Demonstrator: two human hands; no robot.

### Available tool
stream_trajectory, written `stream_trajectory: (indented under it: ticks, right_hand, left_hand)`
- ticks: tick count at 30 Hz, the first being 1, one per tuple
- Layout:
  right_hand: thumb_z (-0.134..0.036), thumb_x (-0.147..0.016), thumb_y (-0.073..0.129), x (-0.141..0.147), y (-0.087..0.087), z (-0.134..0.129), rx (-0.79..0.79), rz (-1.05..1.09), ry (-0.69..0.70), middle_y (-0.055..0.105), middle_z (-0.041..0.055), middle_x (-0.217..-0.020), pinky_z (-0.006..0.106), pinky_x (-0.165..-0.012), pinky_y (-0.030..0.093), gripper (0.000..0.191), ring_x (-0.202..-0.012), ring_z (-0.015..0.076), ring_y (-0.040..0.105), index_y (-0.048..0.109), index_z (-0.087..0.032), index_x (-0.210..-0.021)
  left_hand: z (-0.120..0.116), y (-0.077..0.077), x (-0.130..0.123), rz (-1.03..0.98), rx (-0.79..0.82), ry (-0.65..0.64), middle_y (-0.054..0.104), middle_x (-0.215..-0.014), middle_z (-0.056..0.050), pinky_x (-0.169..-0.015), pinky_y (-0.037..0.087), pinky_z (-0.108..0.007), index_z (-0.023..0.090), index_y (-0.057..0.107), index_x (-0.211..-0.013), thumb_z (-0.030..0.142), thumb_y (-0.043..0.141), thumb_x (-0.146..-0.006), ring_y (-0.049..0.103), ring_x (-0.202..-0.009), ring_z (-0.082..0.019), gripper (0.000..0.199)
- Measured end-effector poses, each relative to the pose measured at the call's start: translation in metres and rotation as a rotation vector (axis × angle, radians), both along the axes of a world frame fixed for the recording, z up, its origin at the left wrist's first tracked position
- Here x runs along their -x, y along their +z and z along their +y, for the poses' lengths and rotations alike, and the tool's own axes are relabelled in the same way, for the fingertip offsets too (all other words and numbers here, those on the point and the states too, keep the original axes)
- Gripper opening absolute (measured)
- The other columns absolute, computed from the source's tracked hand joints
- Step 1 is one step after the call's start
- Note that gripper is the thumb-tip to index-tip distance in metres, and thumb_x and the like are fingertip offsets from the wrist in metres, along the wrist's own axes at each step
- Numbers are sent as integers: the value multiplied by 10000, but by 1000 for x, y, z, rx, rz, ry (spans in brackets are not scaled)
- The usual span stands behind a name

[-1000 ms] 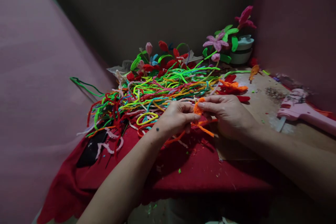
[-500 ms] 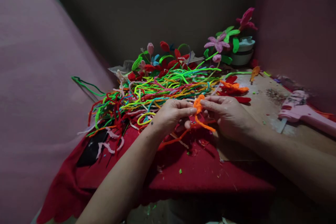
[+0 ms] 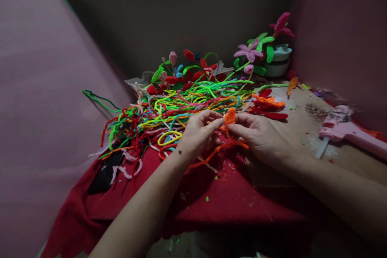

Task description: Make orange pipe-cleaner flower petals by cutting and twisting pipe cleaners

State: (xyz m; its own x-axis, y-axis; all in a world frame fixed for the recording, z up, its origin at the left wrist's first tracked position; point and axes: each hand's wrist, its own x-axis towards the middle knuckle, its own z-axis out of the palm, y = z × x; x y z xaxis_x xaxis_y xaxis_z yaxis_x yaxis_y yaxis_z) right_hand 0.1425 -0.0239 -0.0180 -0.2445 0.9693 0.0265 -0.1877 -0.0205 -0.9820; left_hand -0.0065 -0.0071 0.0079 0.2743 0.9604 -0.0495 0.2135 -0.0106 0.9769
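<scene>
A small orange pipe-cleaner petal (image 3: 230, 115) stands upright between my hands, its narrow stem end pointing down. The thumb and forefinger of my left hand (image 3: 202, 129) are closed at the petal's left edge. My right hand (image 3: 254, 131) pinches the lower part from the right, partly hiding the stem. Below my hands, a loose orange pipe cleaner (image 3: 208, 157) runs across the red cloth (image 3: 211, 205). Just behind them spreads a big heap of pipe cleaners (image 3: 193, 98) in green, yellow, red and pink.
Finished orange and red petals (image 3: 270, 102) lie right of the heap. A pink glue gun (image 3: 347, 129) rests on the board (image 3: 305, 129) at right. Pipe-cleaner flowers (image 3: 248, 52) and a pale pot (image 3: 278, 66) stand at the back. A black flat object (image 3: 101, 177) lies at left.
The orange petal has been turned more upright between my fingers. Its loose tail, which pointed down to the right, no longer hangs there. My right fingers have shifted lower on it.
</scene>
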Motion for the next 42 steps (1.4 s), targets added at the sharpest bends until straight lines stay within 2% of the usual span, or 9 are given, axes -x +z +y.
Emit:
stream_trajectory:
  ticks: [5,15,18,21,23,26,30,35,42]
  right_hand:
    - [-255,-737,570,0,9,-3,-31,-160,32,549,-15,-639,223,-549,387,123,-551,91,465,620,-152,-782]
    - [-323,-660,669,-3,17,-4,-1,-350,52,491,-9,-552,238,-503,318,227,-513,90,386,604,-150,-528]
    - [-278,-671,648,-1,9,-3,51,-199,68,472,-24,-527,226,-474,294,194,-474,72,362,581,-151,-540]
    - [-221,-683,591,3,-3,-1,135,-14,109,543,-8,-536,224,-488,335,114,-465,78,436,592,-148,-596]
    - [-210,-667,585,6,-8,0,208,39,135,576,11,-528,236,-495,367,102,-459,96,487,577,-147,-587]
    - [-259,-681,590,5,-8,0,265,23,140,588,19,-517,240,-464,360,137,-427,102,487,572,-150,-601]
    - [-260,-703,597,-1,6,-3,142,-116,119,508,-25,-491,221,-442,300,194,-415,62,382,556,-149,-549]
    - [-204,-668,635,-7,23,-3,61,-294,144,456,-30,-471,233,-452,278,188,-434,64,321,570,-161,-497]
    - [-247,-706,583,-1,2,0,-29,-237,99,494,-11,-546,235,-497,318,179,-493,79,381,565,-143,-561]
  left_hand:
    - [1,1,1,-77,32,-71,483,-529,52,-338,212,-145,135,642,-859,328,658,-701,323,-362,-6,249]
    - [1,1,3,-63,30,-112,449,-492,54,-352,190,-162,137,641,-779,318,655,-692,296,-368,-16,201]
    - [-2,-6,-2,-36,-160,15,478,-494,44,-399,282,-171,139,606,-627,291,670,-673,363,-413,-35,170]
    - [-6,-16,-8,35,-488,186,559,-564,26,-521,383,-190,159,616,-610,253,652,-691,466,-524,-67,129]
    - [-7,-19,-11,68,-562,235,576,-585,24,-539,390,-192,166,626,-619,238,642,-699,482,-550,-73,110]
    - [-5,-15,-11,7,-374,179,548,-545,33,-483,364,-189,156,620,-608,265,658,-683,449,-499,-65,139]
    - [-1,-7,-8,-71,-206,90,525,-520,41,-443,331,-186,145,606,-610,298,659,-682,398,-445,-49,177]
    - [-1,-8,-7,-55,-217,58,552,-596,30,-489,347,-182,150,602,-681,265,632,-702,444,-528,-65,120]
    - [-6,-13,-13,-147,-261,159,482,-579,50,-474,321,-179,168,560,-685,251,603,-721,388,-503,-55,101]
